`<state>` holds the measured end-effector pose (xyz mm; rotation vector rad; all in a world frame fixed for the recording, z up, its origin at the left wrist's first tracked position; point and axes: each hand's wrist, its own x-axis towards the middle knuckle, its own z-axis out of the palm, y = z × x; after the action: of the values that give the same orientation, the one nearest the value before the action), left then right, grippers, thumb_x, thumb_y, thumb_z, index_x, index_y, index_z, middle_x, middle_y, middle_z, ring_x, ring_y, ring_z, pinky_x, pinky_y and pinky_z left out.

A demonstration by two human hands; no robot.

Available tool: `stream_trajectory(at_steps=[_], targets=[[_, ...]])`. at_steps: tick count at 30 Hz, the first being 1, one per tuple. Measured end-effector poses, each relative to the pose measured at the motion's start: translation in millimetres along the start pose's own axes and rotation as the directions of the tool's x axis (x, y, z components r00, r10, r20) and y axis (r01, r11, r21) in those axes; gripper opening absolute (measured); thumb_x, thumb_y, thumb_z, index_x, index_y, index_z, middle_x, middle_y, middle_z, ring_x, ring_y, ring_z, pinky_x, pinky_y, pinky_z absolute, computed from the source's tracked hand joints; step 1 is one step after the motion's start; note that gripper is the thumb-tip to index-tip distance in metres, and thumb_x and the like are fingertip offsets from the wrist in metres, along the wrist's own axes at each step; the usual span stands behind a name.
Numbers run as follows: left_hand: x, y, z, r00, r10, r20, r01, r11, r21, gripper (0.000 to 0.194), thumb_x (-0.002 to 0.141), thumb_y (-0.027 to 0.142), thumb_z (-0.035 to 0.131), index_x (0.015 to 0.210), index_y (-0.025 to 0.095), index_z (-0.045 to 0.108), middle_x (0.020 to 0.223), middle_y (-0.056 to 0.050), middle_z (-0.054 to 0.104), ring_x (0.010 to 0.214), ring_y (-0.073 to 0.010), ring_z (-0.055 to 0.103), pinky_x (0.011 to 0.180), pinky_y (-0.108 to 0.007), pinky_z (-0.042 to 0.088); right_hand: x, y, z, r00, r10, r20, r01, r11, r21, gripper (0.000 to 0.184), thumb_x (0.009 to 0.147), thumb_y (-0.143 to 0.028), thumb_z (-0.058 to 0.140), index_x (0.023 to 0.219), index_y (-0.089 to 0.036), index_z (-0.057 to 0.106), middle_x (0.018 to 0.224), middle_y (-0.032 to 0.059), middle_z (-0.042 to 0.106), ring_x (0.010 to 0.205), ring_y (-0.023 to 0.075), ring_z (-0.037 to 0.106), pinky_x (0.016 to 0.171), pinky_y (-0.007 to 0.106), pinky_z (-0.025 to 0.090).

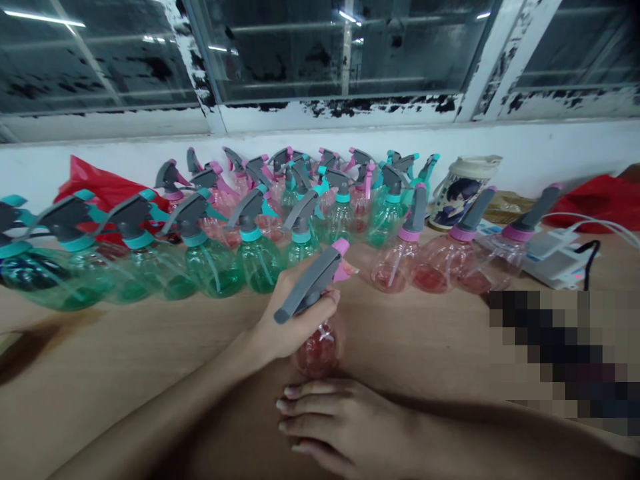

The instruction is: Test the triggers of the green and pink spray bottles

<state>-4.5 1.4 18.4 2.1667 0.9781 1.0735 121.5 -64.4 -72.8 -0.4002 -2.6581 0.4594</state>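
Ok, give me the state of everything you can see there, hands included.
Left hand: gripping the held bottle's neck.
Right hand: palm down, fingers extended, nothing held.
Held bottle: sprayer on, roughly upright.
Front green bottles: upright, sprayers on.
Pink bottles at right: upright, sprayers on.
Cup: upright; contents not visible.
Left red bag: crumpled.
White power unit: cable attached, small light lit.

Wooden table [190, 347] with spray bottles [260, 263]
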Motion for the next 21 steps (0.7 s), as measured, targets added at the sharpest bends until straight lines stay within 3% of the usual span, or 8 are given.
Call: stream_trajectory(at_steps=[8,16,21], targets=[[-3.0,-0.3,1.4,0.998,0.059,-0.004,-0.059,0.998,0.01,0.029,0.073,0.015,0.047,0.098,0.025,0.058,0.082,-0.001,0.059,0.064,-0.015,0.054,0.066,-0.03,0.047,-0.5,-1.0,2.6,0.999,-0.03,-0.02,0.028,0.998,-0.055,0.034,0.094,-0.021,0.031,0.117,-0.009,0.053,0.122,0.0017,0.057,0.123,0.0091,0.037,0.109,0.02,0.019],[-3.5,-1.6,2.0,0.997,0.071,0.005,-0.071,0.997,0.021,0.026,0.074,0.014,0.047,0.097,0.024,0.056,0.074,0.001,0.054,0.056,-0.0135,0.049,0.06,-0.029,0.045,0.4,-0.5,2.3,0.998,-0.055,-0.019,0.052,0.992,-0.118,0.035,0.094,-0.02,0.03,0.117,-0.009,0.053,0.122,0.0011,0.057,0.122,0.0096,0.038,0.109,0.02,0.018],[-1.9,0.0,0.5,0.995,0.102,-0.001,-0.102,0.994,0.027,0.029,0.072,0.012,0.046,0.096,0.024,0.056,0.078,0.0,0.056,0.064,-0.0149,0.053,0.065,-0.03,0.046,-1.1,-2.7,1.7,0.998,-0.061,-0.004,0.06,0.987,-0.15,0.035,0.094,-0.021,0.03,0.118,-0.008,0.052,0.124,0.0025,0.055,0.123,0.0112,0.037,0.109,0.021,0.018]])
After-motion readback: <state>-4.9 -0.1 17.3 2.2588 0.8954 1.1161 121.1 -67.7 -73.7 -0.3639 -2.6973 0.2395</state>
